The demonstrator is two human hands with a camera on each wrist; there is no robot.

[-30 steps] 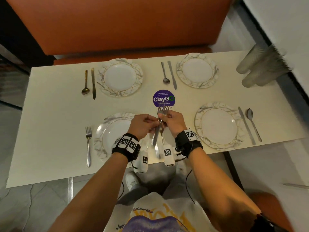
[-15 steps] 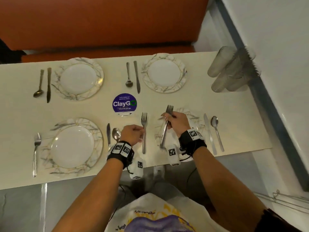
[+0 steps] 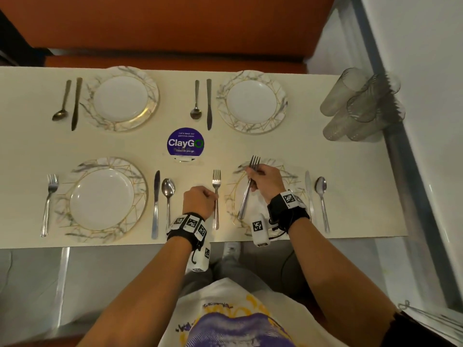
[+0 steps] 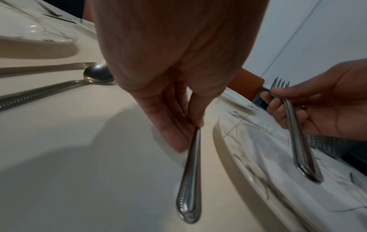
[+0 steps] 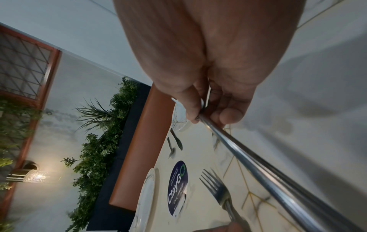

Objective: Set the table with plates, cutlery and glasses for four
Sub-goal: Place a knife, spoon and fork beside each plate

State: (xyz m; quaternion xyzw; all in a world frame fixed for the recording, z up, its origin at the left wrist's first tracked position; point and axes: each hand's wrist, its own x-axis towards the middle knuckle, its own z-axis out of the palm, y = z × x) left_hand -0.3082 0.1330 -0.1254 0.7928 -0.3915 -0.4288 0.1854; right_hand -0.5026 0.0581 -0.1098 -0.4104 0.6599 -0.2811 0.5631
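Four marbled plates sit on the cream table. My left hand pinches the handle of a fork that lies flat on the table, just left of the near-right plate. In the left wrist view thumb and finger of that left hand press the fork down. My right hand grips what looks like two stacked forks tilted above the near-right plate, tines pointing away. The right wrist view shows this right hand round the forks' handles. Several glasses are clustered at the table's right end.
Each plate has a knife and a spoon beside it; another fork lies left of the near-left plate. A purple ClayGo sign stands mid-table. An orange bench runs behind, a wall on the right.
My hands have parted. The left one brought one fork down onto the table left of the near-right plate; the right one moved right over that plate with the other forks.
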